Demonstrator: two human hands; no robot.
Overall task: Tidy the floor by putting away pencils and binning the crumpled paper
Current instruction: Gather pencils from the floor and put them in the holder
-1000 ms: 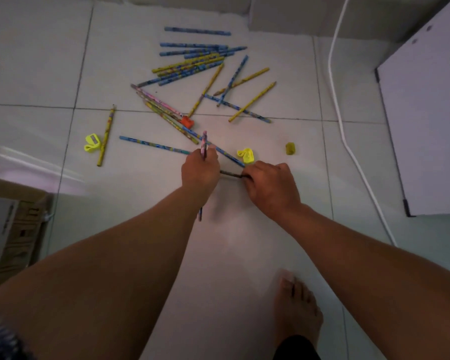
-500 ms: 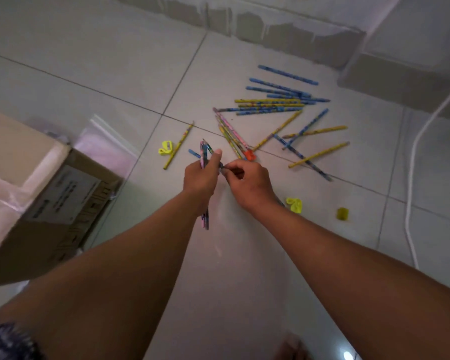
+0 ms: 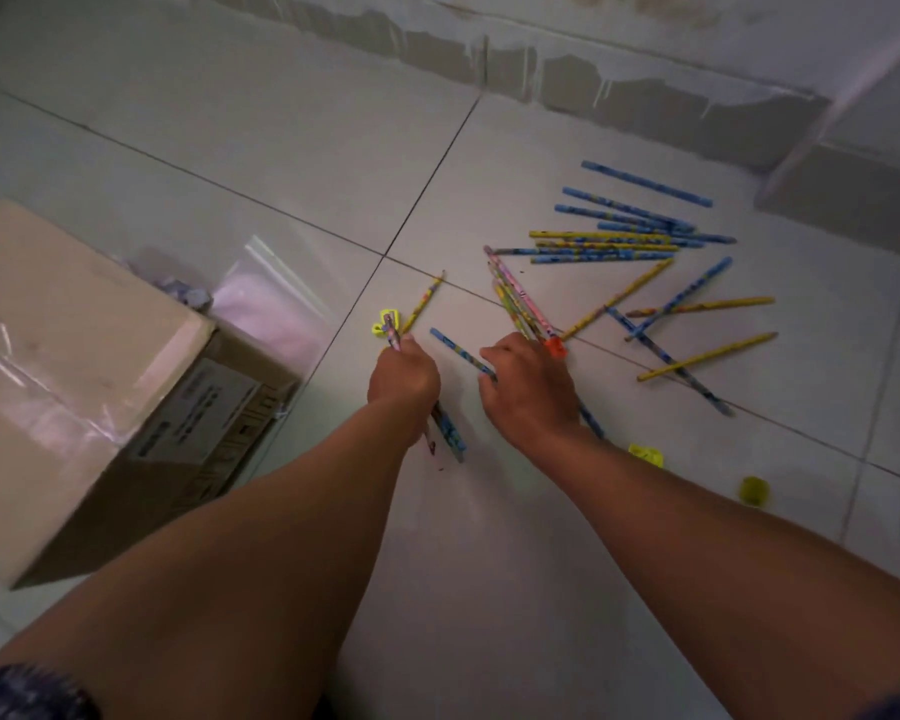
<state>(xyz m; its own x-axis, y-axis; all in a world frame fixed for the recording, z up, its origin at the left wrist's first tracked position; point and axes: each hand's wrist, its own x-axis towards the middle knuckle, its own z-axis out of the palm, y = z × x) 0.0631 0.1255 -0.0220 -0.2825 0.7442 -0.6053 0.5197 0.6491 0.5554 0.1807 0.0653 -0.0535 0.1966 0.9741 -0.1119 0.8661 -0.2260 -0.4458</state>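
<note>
Several blue and yellow pencils (image 3: 614, 246) lie scattered on the tiled floor at centre right. My left hand (image 3: 404, 381) is shut on a small bunch of pencils (image 3: 445, 431), whose ends stick out above and below the fist. Just to its right, my right hand (image 3: 528, 387) rests on the floor with its fingers around a blue pencil (image 3: 461, 353). A single yellow pencil (image 3: 424, 301) lies just beyond my left hand. No crumpled paper can be made out for certain.
A cardboard box (image 3: 94, 387) stands at the left with a clear plastic bag (image 3: 276, 298) behind it. Yellow sharpeners (image 3: 385, 322) (image 3: 645, 454), a yellow-green piece (image 3: 753, 491) and an orange sharpener (image 3: 557, 347) lie among the pencils. The wall base (image 3: 593, 80) runs along the top.
My view has swung left, bringing the cardboard box and bag into sight. My hands have separated: the left keeps its bunch, the right has moved onto a blue pencil on the floor.
</note>
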